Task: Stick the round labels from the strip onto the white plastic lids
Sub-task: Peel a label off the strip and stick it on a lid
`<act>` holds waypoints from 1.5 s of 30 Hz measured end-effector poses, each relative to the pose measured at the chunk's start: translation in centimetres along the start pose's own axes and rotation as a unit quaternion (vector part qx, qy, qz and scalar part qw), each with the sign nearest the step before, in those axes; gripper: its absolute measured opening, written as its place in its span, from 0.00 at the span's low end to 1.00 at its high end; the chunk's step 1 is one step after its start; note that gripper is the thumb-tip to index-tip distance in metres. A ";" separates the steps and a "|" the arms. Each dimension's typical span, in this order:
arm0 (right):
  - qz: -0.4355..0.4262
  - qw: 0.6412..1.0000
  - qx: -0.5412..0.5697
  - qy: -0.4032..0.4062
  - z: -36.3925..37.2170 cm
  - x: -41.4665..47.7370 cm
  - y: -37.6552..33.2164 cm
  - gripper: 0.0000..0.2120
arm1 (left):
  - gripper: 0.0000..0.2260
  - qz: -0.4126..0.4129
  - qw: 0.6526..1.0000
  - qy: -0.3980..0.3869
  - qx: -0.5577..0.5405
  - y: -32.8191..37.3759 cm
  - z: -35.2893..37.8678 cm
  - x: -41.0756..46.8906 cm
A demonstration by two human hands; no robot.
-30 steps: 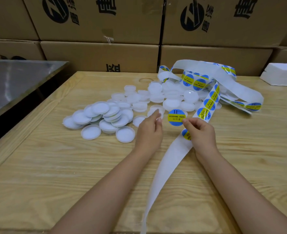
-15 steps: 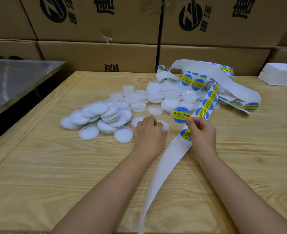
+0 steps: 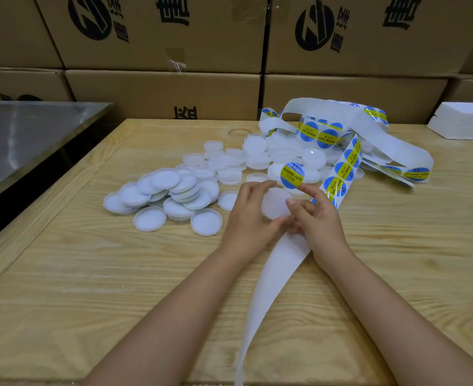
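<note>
My left hand [image 3: 246, 215] holds a white plastic lid [image 3: 275, 203] by its edge, just above the wooden table [image 3: 90, 274]. My right hand [image 3: 317, 218] holds a round blue-and-yellow label [image 3: 292, 175] stuck to its fingertip, right above the lid's far edge. The label strip [image 3: 341, 174] runs from a loose tangle at the back right, under my right hand, and its bare white backing [image 3: 271, 277] trails toward the table's front edge. A pile of unlabelled white lids [image 3: 171, 190] lies left of my hands, and more lids [image 3: 257, 157] lie behind them.
Stacked cardboard boxes [image 3: 160, 90] form a wall behind the table. A steel-topped surface [image 3: 26, 135] stands at the left, across a dark gap. A white foam block [image 3: 463, 121] sits at the back right.
My left hand has picked a lid off the table and raised it. My right hand has brought the peeled label left, over that lid.
</note>
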State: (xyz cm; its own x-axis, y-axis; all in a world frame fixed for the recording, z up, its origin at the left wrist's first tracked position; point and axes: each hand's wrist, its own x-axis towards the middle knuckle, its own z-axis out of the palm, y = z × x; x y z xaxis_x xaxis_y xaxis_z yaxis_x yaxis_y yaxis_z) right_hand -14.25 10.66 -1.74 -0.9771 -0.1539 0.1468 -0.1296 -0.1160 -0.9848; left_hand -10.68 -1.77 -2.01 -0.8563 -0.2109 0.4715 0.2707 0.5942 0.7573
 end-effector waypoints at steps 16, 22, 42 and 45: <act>-0.041 0.997 0.021 0.058 -0.6 0.6 -0.4 0.07 | 0.08 -0.263 0.881 -0.052 -0.390 -0.2 -0.9 0.8; 0.053 0.996 0.060 0.046 -1.3 0.7 -0.3 0.08 | 0.10 -0.260 0.881 -0.055 -0.391 -0.2 -1.0 0.8; 0.035 0.998 -0.048 0.032 -0.9 0.7 0.2 0.12 | 0.07 -0.242 0.883 -0.079 -0.393 0.0 -1.2 0.7; 0.026 0.997 -0.067 0.031 -1.0 0.6 0.3 0.12 | 0.06 -0.244 0.886 -0.077 -0.386 0.0 -1.2 0.7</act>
State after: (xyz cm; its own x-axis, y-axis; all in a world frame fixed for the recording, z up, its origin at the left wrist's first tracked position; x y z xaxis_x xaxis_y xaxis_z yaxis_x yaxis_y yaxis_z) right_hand -15.09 11.49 -2.02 -0.9911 -0.0943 0.0939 -0.0965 0.0227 -0.9951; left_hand -10.79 -2.83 -1.12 -0.9881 -0.1523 -0.0194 0.0209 -0.2590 0.9656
